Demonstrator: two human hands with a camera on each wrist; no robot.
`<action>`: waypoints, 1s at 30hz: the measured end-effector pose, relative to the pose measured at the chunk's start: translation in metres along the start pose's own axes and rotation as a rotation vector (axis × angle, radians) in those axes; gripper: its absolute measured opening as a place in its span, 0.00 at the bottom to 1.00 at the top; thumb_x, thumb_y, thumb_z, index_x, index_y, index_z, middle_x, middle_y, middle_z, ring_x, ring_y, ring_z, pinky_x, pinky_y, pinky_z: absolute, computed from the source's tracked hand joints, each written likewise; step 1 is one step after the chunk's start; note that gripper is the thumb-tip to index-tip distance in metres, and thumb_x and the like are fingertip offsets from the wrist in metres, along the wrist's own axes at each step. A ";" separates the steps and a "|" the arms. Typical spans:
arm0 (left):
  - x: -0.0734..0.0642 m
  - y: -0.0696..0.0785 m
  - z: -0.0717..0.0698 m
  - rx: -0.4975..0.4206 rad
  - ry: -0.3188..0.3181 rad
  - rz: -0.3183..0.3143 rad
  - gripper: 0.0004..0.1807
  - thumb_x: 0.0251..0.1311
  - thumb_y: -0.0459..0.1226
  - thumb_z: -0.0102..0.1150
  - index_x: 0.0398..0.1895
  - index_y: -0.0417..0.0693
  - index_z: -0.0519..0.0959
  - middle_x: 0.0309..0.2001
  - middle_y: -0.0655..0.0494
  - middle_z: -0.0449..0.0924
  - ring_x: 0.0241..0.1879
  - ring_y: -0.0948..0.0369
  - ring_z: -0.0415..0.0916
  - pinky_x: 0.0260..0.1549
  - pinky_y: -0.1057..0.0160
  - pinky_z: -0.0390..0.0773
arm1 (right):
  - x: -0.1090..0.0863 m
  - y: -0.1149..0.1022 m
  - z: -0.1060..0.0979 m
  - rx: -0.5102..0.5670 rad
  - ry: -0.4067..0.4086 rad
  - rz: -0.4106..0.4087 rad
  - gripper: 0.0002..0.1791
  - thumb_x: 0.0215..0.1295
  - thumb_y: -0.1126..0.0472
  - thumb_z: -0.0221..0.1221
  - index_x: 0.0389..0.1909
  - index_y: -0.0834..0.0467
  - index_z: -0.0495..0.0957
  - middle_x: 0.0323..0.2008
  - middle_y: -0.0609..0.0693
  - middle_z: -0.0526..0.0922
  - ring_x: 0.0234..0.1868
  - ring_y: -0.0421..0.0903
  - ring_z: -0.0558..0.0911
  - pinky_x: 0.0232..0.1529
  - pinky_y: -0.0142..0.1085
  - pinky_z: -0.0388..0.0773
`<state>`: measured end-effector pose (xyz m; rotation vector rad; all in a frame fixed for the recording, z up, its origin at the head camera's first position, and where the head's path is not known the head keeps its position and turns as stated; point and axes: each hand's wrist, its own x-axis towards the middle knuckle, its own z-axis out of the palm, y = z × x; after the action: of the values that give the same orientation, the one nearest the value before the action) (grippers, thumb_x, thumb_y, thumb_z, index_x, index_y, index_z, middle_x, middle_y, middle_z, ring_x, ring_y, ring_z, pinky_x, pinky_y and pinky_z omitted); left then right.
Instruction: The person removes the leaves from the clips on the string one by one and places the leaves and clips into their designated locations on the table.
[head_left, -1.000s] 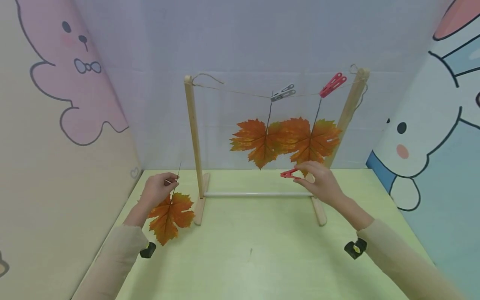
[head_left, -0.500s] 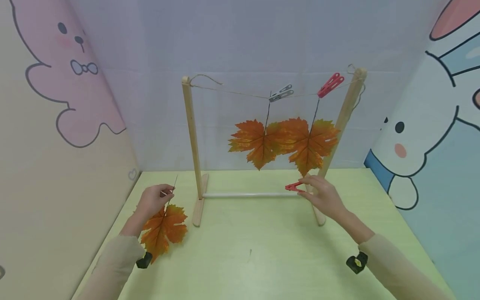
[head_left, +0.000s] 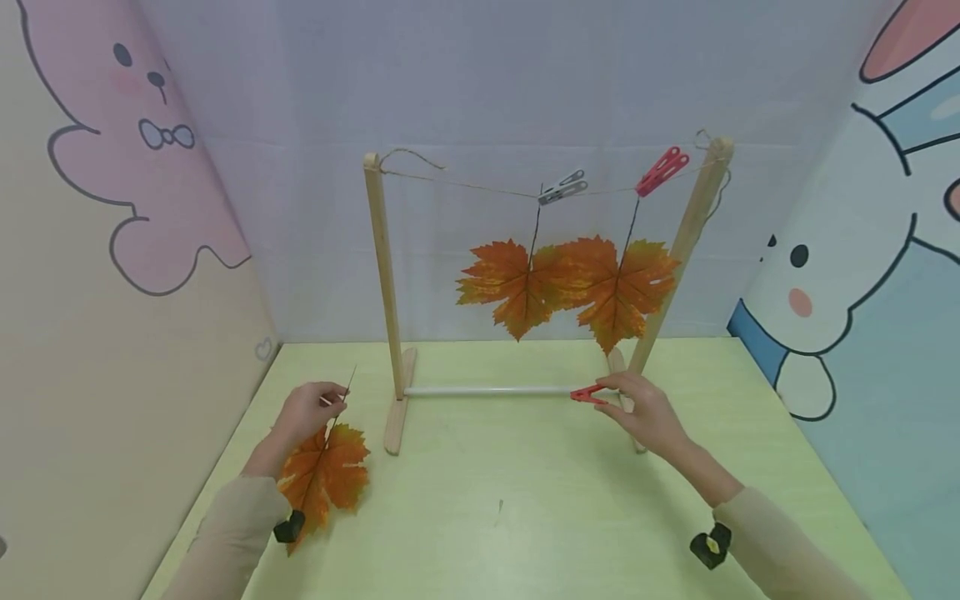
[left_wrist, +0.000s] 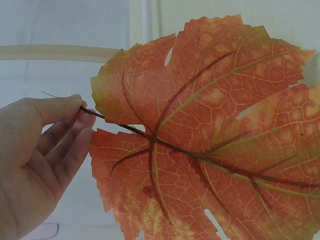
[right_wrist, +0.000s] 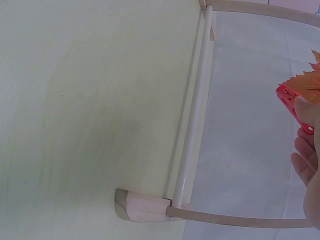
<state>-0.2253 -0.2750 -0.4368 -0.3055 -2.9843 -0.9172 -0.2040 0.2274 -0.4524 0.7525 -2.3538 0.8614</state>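
My left hand (head_left: pixel 309 411) pinches the thin dark stem of an orange maple-like leaf (left_wrist: pixel 215 120) between thumb and fingers; the leaf hangs below the hand, left of the rack. In my right hand (head_left: pixel 647 413) a red clothespin (head_left: pixel 588 394) is held by its handles, in front of the rack's right foot. The right wrist view shows this clothespin (right_wrist: pixel 294 107) at the right edge, partly covered by the thumb. Two more leaves hang from a twine line (head_left: pixel 465 183), one by a grey clothespin (head_left: pixel 562 189), the other by a red clothespin (head_left: pixel 662 172).
The wooden rack has a left post (head_left: pixel 384 275), a right post (head_left: pixel 686 242) and a low white crossbar (head_left: pixel 487 391). It stands on a pale yellow-green table (head_left: pixel 465 517). Printed walls enclose both sides, with a pale cloth behind.
Both hands have moved down towards the table, the left slightly leftward too, still holding the leaf and the clothespin. The hanging leaves keep their places on the twine.
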 end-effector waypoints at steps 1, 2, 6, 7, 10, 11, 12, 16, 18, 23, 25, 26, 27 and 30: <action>0.000 -0.001 0.001 -0.011 0.000 -0.003 0.12 0.55 0.28 0.56 0.42 0.32 0.78 0.31 0.45 0.80 0.30 0.51 0.78 0.25 0.59 0.77 | -0.002 0.000 0.001 0.002 0.002 0.001 0.20 0.37 0.67 0.72 0.36 0.61 0.80 0.34 0.49 0.82 0.37 0.45 0.78 0.41 0.23 0.72; -0.001 -0.002 0.002 -0.022 -0.002 -0.007 0.12 0.55 0.28 0.56 0.42 0.32 0.78 0.30 0.45 0.80 0.29 0.51 0.78 0.25 0.59 0.77 | -0.003 0.001 0.002 0.004 0.006 0.000 0.20 0.37 0.67 0.72 0.36 0.61 0.80 0.34 0.49 0.82 0.36 0.45 0.78 0.41 0.22 0.71; -0.003 -0.010 0.009 -0.059 0.000 -0.038 0.12 0.55 0.28 0.56 0.42 0.31 0.78 0.30 0.44 0.80 0.29 0.51 0.79 0.25 0.61 0.78 | -0.011 0.001 0.004 0.011 0.010 0.003 0.20 0.36 0.68 0.72 0.36 0.60 0.80 0.33 0.49 0.82 0.35 0.44 0.78 0.41 0.19 0.69; -0.004 -0.012 0.011 -0.065 -0.001 -0.043 0.12 0.55 0.28 0.56 0.42 0.30 0.78 0.30 0.44 0.80 0.29 0.51 0.79 0.25 0.61 0.78 | -0.012 0.002 0.005 0.013 0.008 0.006 0.20 0.36 0.68 0.72 0.36 0.60 0.80 0.33 0.49 0.82 0.35 0.44 0.78 0.40 0.21 0.71; -0.006 -0.019 0.018 -0.073 0.005 -0.050 0.11 0.55 0.27 0.56 0.42 0.30 0.78 0.30 0.43 0.80 0.29 0.50 0.78 0.25 0.61 0.78 | -0.017 0.002 0.007 0.010 -0.002 0.031 0.20 0.36 0.68 0.72 0.36 0.60 0.80 0.33 0.49 0.82 0.34 0.44 0.78 0.36 0.33 0.76; -0.006 -0.021 0.020 -0.074 0.007 -0.051 0.11 0.55 0.27 0.56 0.42 0.30 0.78 0.30 0.43 0.80 0.29 0.50 0.78 0.25 0.61 0.78 | -0.019 0.003 0.007 0.009 -0.006 0.041 0.19 0.36 0.68 0.72 0.35 0.60 0.80 0.33 0.49 0.82 0.34 0.44 0.78 0.35 0.36 0.77; -0.007 -0.023 0.021 -0.074 0.011 -0.052 0.11 0.55 0.27 0.56 0.42 0.30 0.77 0.30 0.43 0.80 0.29 0.50 0.78 0.25 0.60 0.78 | -0.020 0.003 0.008 0.007 -0.010 0.053 0.19 0.37 0.68 0.71 0.36 0.60 0.80 0.33 0.49 0.82 0.34 0.44 0.78 0.33 0.40 0.78; -0.008 -0.030 0.028 -0.092 0.034 -0.058 0.12 0.55 0.26 0.55 0.42 0.28 0.77 0.30 0.42 0.80 0.30 0.49 0.78 0.26 0.59 0.78 | -0.025 0.002 0.010 0.009 -0.018 0.073 0.19 0.38 0.67 0.71 0.36 0.60 0.80 0.34 0.49 0.81 0.35 0.45 0.78 0.33 0.39 0.78; -0.009 -0.033 0.032 -0.106 0.050 -0.064 0.13 0.55 0.26 0.55 0.44 0.28 0.76 0.31 0.41 0.79 0.31 0.48 0.78 0.27 0.58 0.78 | -0.028 0.001 0.011 0.009 -0.019 0.081 0.19 0.38 0.68 0.71 0.36 0.60 0.80 0.34 0.49 0.81 0.34 0.45 0.78 0.32 0.39 0.79; -0.009 -0.044 0.043 -0.156 0.109 -0.109 0.15 0.57 0.28 0.55 0.47 0.29 0.75 0.34 0.40 0.79 0.34 0.47 0.78 0.30 0.57 0.78 | -0.033 0.002 0.015 0.012 -0.016 0.096 0.20 0.37 0.69 0.71 0.36 0.61 0.80 0.34 0.50 0.81 0.34 0.47 0.78 0.31 0.42 0.79; -0.010 -0.048 0.047 -0.188 0.129 -0.132 0.15 0.57 0.28 0.55 0.48 0.30 0.75 0.35 0.39 0.79 0.35 0.48 0.78 0.30 0.59 0.78 | -0.035 0.003 0.017 0.007 -0.013 0.095 0.20 0.37 0.69 0.71 0.36 0.62 0.80 0.34 0.51 0.82 0.35 0.47 0.78 0.31 0.43 0.78; -0.010 -0.049 0.049 -0.207 0.136 -0.139 0.15 0.58 0.28 0.55 0.48 0.30 0.74 0.36 0.39 0.79 0.35 0.48 0.78 0.30 0.60 0.78 | -0.036 0.004 0.017 0.000 -0.012 0.094 0.20 0.37 0.69 0.71 0.36 0.62 0.80 0.34 0.52 0.82 0.35 0.47 0.78 0.31 0.43 0.78; -0.010 -0.050 0.050 -0.226 0.144 -0.147 0.15 0.58 0.28 0.55 0.48 0.30 0.74 0.37 0.38 0.79 0.35 0.49 0.78 0.30 0.62 0.78 | -0.036 0.004 0.018 -0.004 -0.009 0.092 0.20 0.36 0.69 0.71 0.36 0.63 0.80 0.34 0.52 0.82 0.35 0.48 0.78 0.31 0.42 0.78; -0.011 -0.052 0.054 -0.290 0.168 -0.178 0.15 0.58 0.28 0.54 0.48 0.30 0.74 0.38 0.38 0.79 0.34 0.54 0.78 0.30 0.69 0.76 | -0.040 0.005 0.019 -0.008 -0.012 0.098 0.19 0.36 0.68 0.71 0.35 0.63 0.80 0.33 0.51 0.82 0.34 0.47 0.78 0.31 0.40 0.78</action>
<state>-0.2216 -0.2886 -0.5113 0.0386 -2.7568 -1.3234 -0.1846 0.2300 -0.4922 0.6444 -2.4205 0.8897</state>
